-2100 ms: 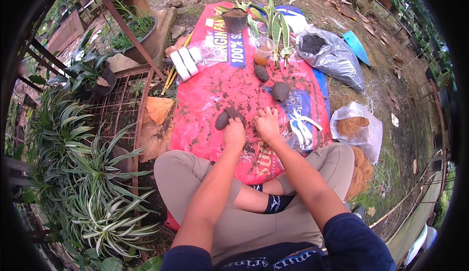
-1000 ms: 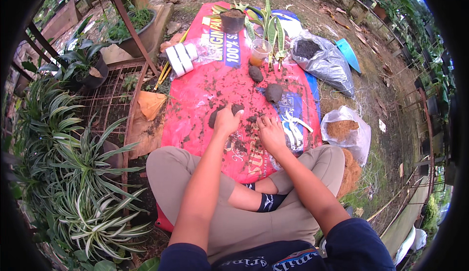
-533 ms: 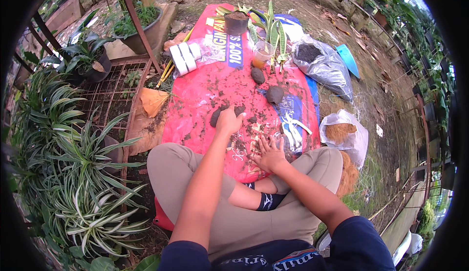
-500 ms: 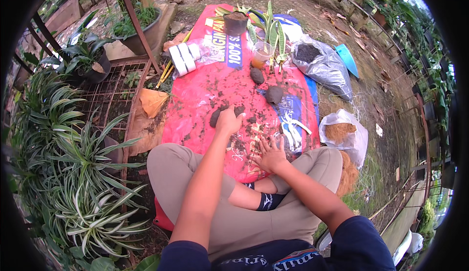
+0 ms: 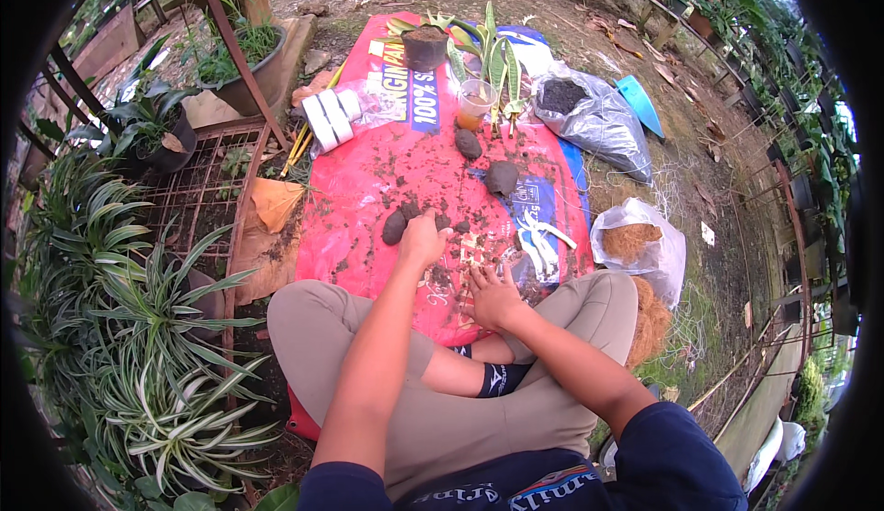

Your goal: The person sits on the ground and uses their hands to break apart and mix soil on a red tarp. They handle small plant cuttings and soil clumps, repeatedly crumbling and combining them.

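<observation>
My left hand (image 5: 423,243) reaches onto the red plastic sheet (image 5: 359,180), its fingers curled down into loose dark soil (image 5: 429,209). Just left of these fingers lies a dark soil lump (image 5: 395,227); the fingertips are partly hidden. My right hand (image 5: 494,300) rests flat on the sheet near my shins, fingers spread over scattered crumbs, holding nothing. Farther off sit a rounded dark clump (image 5: 501,179) and a smaller one (image 5: 468,144). White strips (image 5: 543,239), perhaps gloves or cloth, lie to the right of my hands.
Toward the far end stand a soil-filled black pot (image 5: 424,49), a plastic cup of brown liquid (image 5: 473,106) and sword-shaped leaves (image 5: 498,69). White rolls (image 5: 327,120) lie left. At right are a soil bag (image 5: 599,133), a blue scoop (image 5: 639,106) and a fibre bag (image 5: 640,244).
My left hand has drawn slightly nearer, its fingers curling more into the soil. The right hand stays flat on the sheet. The whole view has shifted a little.
</observation>
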`<state>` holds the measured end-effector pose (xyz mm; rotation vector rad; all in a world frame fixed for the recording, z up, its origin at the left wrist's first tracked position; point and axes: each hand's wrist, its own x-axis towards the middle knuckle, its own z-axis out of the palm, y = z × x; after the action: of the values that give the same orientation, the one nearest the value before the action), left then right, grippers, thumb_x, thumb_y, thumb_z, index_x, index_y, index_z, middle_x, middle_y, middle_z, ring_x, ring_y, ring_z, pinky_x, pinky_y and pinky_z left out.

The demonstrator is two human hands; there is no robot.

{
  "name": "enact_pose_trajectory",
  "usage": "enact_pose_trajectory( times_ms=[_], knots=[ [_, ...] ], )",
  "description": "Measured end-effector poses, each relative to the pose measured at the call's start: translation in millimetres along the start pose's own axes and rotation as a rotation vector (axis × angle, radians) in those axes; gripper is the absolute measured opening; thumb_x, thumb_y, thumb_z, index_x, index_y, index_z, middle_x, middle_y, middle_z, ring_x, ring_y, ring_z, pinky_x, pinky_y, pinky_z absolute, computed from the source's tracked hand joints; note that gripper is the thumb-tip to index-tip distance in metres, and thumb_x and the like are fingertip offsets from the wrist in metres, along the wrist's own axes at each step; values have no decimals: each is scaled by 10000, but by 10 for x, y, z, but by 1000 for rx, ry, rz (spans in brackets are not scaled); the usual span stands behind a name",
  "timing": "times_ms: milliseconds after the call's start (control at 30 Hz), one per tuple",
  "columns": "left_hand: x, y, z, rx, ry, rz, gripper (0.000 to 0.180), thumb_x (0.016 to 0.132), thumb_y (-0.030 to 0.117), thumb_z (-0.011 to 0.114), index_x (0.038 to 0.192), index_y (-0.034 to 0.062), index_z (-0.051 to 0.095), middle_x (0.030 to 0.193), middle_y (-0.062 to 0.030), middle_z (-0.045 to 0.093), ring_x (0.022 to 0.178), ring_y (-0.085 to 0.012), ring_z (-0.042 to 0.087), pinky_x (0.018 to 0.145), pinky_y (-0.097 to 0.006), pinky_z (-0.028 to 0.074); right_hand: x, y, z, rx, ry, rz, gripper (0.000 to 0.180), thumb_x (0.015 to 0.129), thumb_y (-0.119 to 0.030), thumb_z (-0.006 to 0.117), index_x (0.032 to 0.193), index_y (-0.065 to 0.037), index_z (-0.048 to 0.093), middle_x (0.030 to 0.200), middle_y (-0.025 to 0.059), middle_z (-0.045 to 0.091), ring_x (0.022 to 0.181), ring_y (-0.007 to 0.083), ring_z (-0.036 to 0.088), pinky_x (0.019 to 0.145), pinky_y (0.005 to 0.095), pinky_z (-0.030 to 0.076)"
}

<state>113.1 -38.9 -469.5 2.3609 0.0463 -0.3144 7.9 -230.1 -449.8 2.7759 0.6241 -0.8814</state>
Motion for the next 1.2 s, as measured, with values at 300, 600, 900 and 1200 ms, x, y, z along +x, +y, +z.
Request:
enact_pose_trajectory(
  times_ms=[300,600,900,1200],
  knots=[
    [-18,164,67,10,-26,86,604,978,263,777,1475,-14,574,1341,-292,690,1266,-454,660,1085,-523,534,388,1166,109,282,507,131,573,1047,-277,570,1526,35,525,1595,282,499,1435,417,543,1216,566,395],
    [-57,48,113,21,19,97,586,980,246,769,1478,4,579,1344,-273,693,1270,-444,658,1083,-522,532,251,666,224,182,379,-159,411,962,-155,621,1353,-48,689,1388,202,684,1267,366,675,1187,521,432],
    [-60,167,85,81,-18,71,608,1000,312,752,1512,47,559,1408,-232,674,1291,-415,655,1071,-529,541,104,1109,115,491,180,187,563,773,-237,897,1260,-54,683,1271,205,717,1210,420,678,997,519,571],
    [-94,94,41,99,-4,60,619,991,322,759,1509,41,568,1413,-227,675,1319,-405,641,1094,-510,533,239,748,219,25,550,-318,583,852,-222,803,1422,-230,684,1398,30,650,1254,295,640,1041,447,543]
  ],
)
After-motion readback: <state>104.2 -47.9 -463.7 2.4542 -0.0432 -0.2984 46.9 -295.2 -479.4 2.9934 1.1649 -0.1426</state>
